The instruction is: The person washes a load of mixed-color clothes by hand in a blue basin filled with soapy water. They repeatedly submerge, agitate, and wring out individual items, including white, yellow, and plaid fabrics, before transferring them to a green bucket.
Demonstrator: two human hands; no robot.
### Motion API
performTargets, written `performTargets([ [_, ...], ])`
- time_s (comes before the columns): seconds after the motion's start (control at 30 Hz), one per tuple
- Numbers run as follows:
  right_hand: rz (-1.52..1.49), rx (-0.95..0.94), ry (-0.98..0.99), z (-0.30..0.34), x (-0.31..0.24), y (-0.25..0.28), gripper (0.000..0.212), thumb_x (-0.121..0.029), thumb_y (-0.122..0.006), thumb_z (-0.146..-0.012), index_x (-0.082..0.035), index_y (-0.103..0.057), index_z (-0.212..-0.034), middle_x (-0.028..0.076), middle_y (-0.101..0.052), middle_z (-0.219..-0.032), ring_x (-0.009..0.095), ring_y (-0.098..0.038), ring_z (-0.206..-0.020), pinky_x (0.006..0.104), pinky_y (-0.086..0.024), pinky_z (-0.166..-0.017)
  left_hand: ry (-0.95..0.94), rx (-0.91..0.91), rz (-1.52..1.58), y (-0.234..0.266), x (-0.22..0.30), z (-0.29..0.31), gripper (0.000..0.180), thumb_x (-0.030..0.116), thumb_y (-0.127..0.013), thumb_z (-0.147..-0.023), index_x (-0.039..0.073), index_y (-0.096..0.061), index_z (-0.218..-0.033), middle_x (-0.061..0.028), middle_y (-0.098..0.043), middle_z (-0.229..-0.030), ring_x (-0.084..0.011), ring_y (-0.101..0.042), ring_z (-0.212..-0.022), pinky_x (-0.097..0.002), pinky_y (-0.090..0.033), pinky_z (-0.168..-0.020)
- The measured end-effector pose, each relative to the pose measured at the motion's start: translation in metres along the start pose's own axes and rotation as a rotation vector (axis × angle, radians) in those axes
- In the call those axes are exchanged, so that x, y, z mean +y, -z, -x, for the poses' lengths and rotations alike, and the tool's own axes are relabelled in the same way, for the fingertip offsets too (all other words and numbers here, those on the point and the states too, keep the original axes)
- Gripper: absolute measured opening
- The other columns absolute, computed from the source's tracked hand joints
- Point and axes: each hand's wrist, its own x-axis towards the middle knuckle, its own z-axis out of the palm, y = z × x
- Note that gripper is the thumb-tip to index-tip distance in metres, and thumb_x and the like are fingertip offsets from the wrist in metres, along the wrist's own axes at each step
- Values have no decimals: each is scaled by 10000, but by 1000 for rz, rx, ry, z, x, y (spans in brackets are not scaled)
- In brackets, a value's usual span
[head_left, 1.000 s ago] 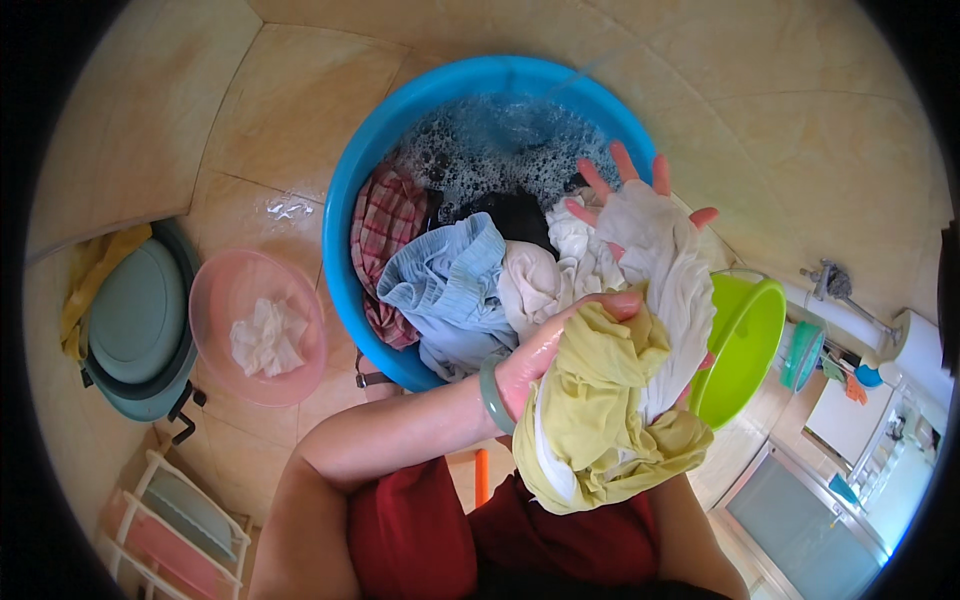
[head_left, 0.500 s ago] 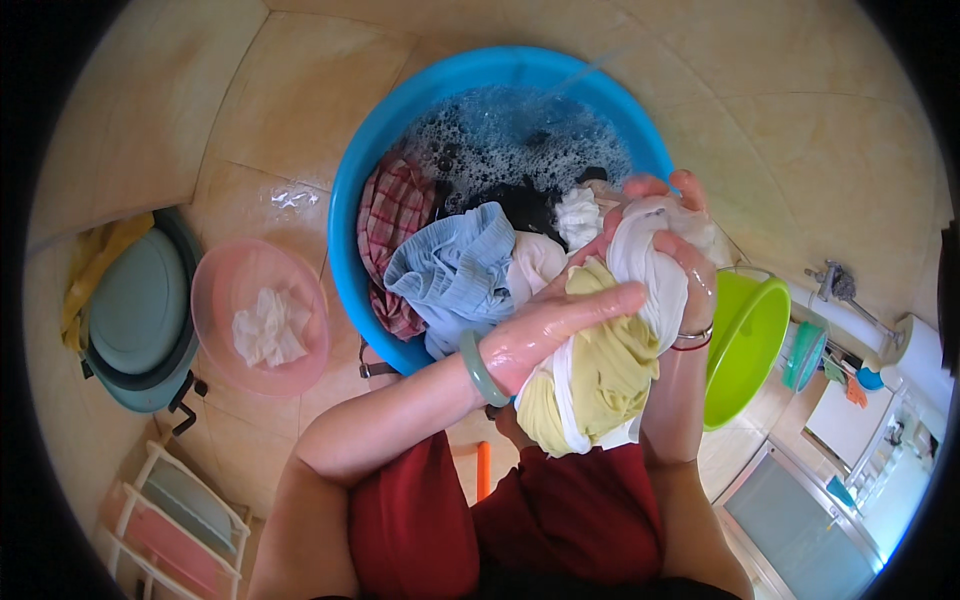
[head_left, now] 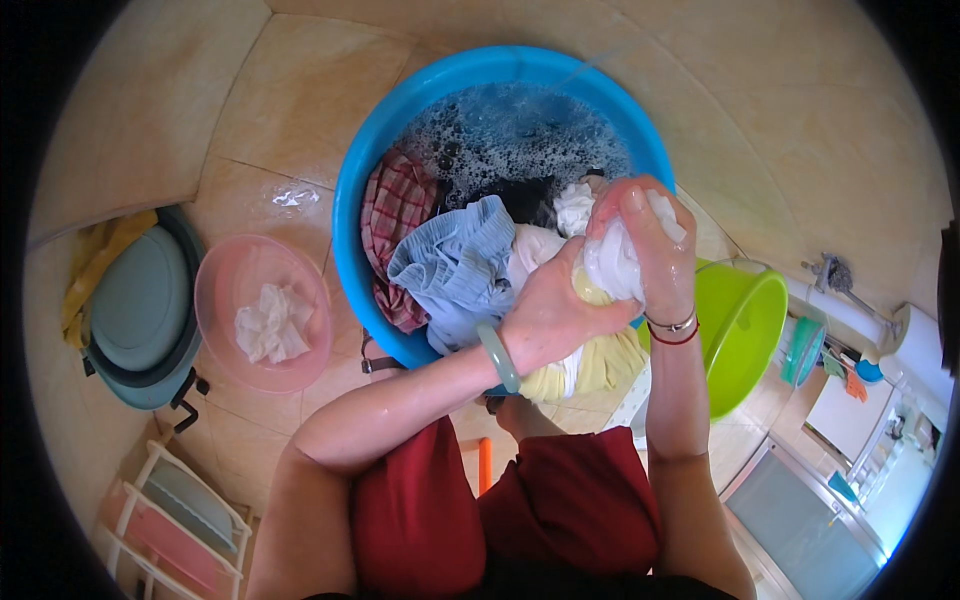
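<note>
Right here, the lap: red shorts (head_left: 410,520), with an orange bar (head_left: 485,465) showing between the knees.
Hands: both clenched; the left hand (head_left: 555,315), green bangle (head_left: 497,357) at its wrist, wraps the middle of a yellow-and-white bundle (head_left: 612,362), while the right hand (head_left: 655,240) folds its fingers over the white end.
Bundle: twisted, held up at the near right rim of the blue tub (head_left: 500,65), yellow end toward the knees.
Tub: red checked garment (head_left: 398,230) along the left edge, light-blue garment (head_left: 455,260) toward the near edge, sudsy water (head_left: 510,130) at the far edge.
Floor: tan tiles (head_left: 250,440); a pink basin (head_left: 205,300) off the tub's left edge, crumpled white cloth (head_left: 272,325) inside; a lime-green bucket (head_left: 740,345) by its right edge.
Room: grey-green basins (head_left: 140,300) and a white rack (head_left: 200,488) on my left, a framed frosted panel (head_left: 800,510) over to the right.
</note>
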Motion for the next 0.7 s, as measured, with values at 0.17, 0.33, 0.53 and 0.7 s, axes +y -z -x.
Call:
performTargets([
  [0.17, 71, 44, -4, 2, -7, -10, 270, -199, -600, -939, -24, -594, -732, 15, -586, -685, 70, -524, -635, 235, -420, -586, -72, 42, -284, 2, -1, 2, 683, 274, -759, -702, -24, -467, -1243, -186, -662, -1025, -296, -653, -968, -362, -503, -848],
  [0.33, 106, 118, -48, -2, 4, -21, 311, -198, -611, -924, -36, -573, -662, 7, -555, -614, 64, -499, -574, 241, -391, -530, -43, 77, -500, 10, -4, 0, 681, 260, -754, -705, 17, -456, -1268, -183, -661, -1033, -328, -651, -969, -371, -505, -839],
  [0.53, -38, 202, -93, -8, 22, -21, 278, -194, -617, -908, -30, -577, -687, 19, -579, -626, 87, -514, -554, 245, -398, -523, -52, 172, -584, 13, -19, -5, 689, 287, -756, -672, 0, -488, -1238, -214, -666, -982, -343, -656, -927, -406, -516, -798],
  [0.7, -259, 188, -57, -3, 46, 7, 362, -357, -522, -967, -10, -597, -1043, 90, -631, -981, 151, -595, -861, 277, -493, -727, 53, 88, 119, 10, -7, 1, 652, 202, -763, -768, -11, -443, -1295, -124, -616, -1147, -200, -616, -1016, -342, -502, -869],
])
